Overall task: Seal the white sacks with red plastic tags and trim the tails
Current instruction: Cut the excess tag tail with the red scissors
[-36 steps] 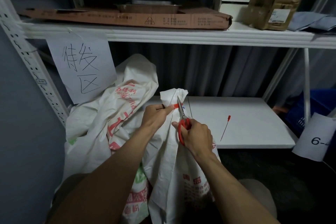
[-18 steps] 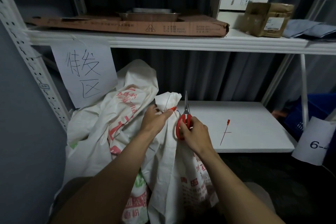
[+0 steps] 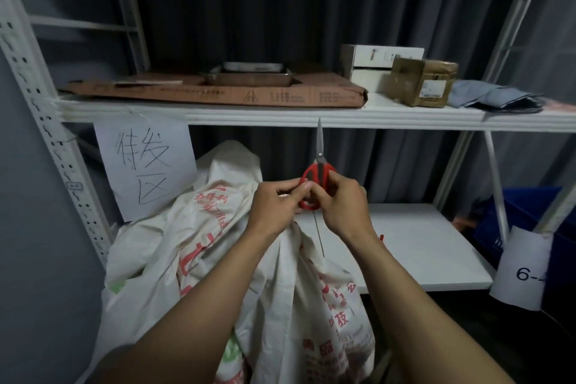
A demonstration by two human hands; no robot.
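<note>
Two white sacks with red print lean on the lower shelf: one at the back [image 3: 224,196] and one in front [image 3: 311,305], below my hands. Both hands are raised above the front sack's neck. My right hand [image 3: 343,209] grips the red-handled scissors [image 3: 318,174], whose shut blades point straight up. My left hand [image 3: 274,209] is pinched shut right against the left handle loop. A thin tag tail [image 3: 318,234] hangs down between the hands, seemingly from the left fingers. A spare red tag [image 3: 381,237] peeks out on the shelf behind my right wrist.
The white lower shelf board [image 3: 420,243] lies to the right. The upper shelf [image 3: 280,115] carries a flat cardboard box [image 3: 218,93], a metal tray [image 3: 249,75], a white box [image 3: 374,62], a brown box [image 3: 420,81]. A handwritten paper sign [image 3: 146,162] hangs left; a blue crate [image 3: 530,212] sits right.
Both hands lifted off the sack's neck and came together higher up. The scissors swung from the red tag to point upward, blades shut. The camera tilted up.
</note>
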